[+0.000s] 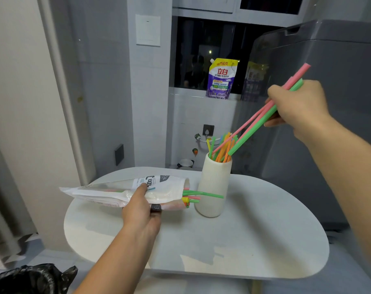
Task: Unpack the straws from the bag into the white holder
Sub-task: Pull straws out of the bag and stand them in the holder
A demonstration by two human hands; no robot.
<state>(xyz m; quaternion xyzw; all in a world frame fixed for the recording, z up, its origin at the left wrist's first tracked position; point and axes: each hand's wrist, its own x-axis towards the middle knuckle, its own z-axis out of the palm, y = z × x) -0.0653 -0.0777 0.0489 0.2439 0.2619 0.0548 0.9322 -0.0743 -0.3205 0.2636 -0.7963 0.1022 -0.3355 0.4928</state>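
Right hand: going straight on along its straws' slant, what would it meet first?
Likely the standing straws in the white holder; the right hand aims its held straws at that mouth, though depth is unclear.

Home utility corner, detergent pouch (pixel 221 78) on sill (pixel 191 94), wall tap (pixel 198 136); probably a washing machine (pixel 328 102)

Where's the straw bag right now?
In the head view, the bag sits left of centre, gripped by the left hand just left of the white holder, its open end with straws poking out toward the holder.
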